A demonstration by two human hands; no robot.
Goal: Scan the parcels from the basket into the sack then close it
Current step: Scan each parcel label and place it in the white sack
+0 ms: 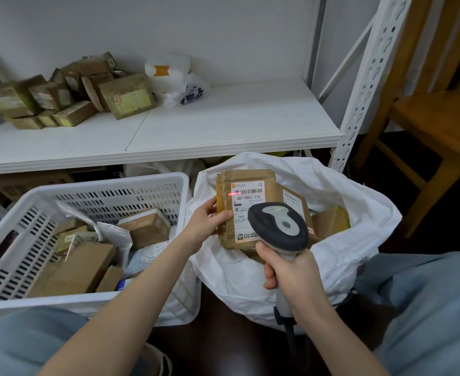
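We view from head, wide-angle, facing forward-down, close in; basket (101, 183) at 8 o'clock, sack (359, 213) at 4.

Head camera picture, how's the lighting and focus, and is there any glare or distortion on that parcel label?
Head view: soft, even indoor light, faint shadows; wide-angle bend curves the shelf edge; the parcel label is sharp and glare-free, the scanner throws a bright red line on its barcode; the boxes on the shelf look softer, slightly smeared.

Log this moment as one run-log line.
phase: scanning | left hand: holds parcel over sack | right hand: grips scanner, red beam on label | basket: other parcels remain
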